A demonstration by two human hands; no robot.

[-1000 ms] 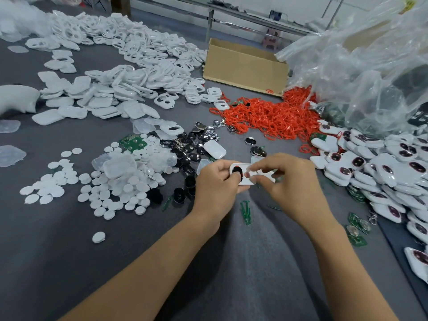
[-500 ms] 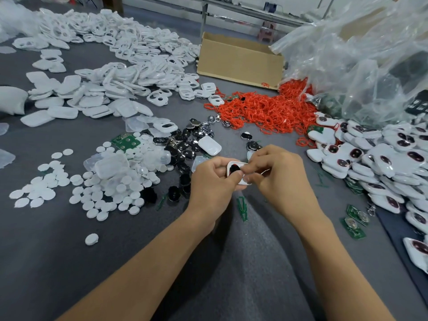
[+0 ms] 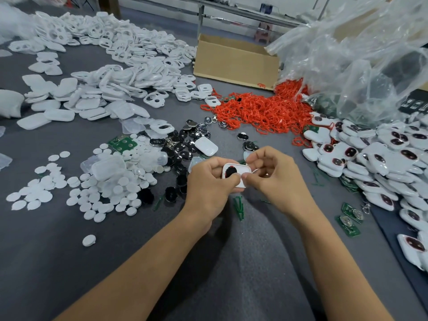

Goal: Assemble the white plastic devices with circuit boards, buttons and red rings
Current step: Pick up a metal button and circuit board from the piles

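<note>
Head view: white plastic device point(image 3: 236, 173), mid-frame; left hand point(image 3: 208, 188) is gripping its left end, right hand point(image 3: 275, 177) is pinching its right edge. Probably light, stiff, slippery; edges are offering surest hold.

The gray table point(image 3: 69, 262) holds white discs point(image 3: 97, 188) left of the grip, red rings point(image 3: 261, 112) beyond it, white devices point(image 3: 382, 163) right.
</note>
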